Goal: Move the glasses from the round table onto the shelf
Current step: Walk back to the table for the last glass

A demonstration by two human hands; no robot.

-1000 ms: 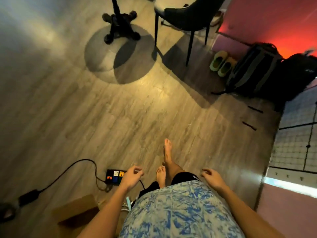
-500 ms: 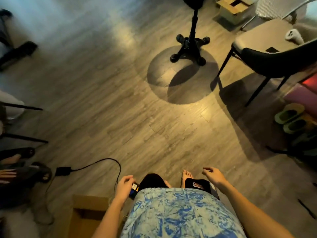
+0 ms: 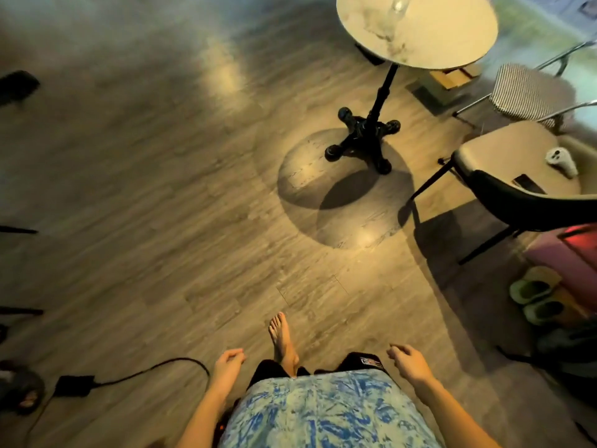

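Head view: glass upright on round table.

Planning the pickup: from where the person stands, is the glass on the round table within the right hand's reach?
Probably not yet. The right hand hangs empty at the hip; the glass stands across open floor, so walking closer comes first.

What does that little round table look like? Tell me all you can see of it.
The round table has a pale, marble-like top, partly cut off by the picture's upper edge. One slim black post carries it down to a black base with spreading feet ending in knobs, standing upright on the wood-look floor. A clear glass stands on the top, only partly in view. A round shadow lies below. Neither hand touches it.
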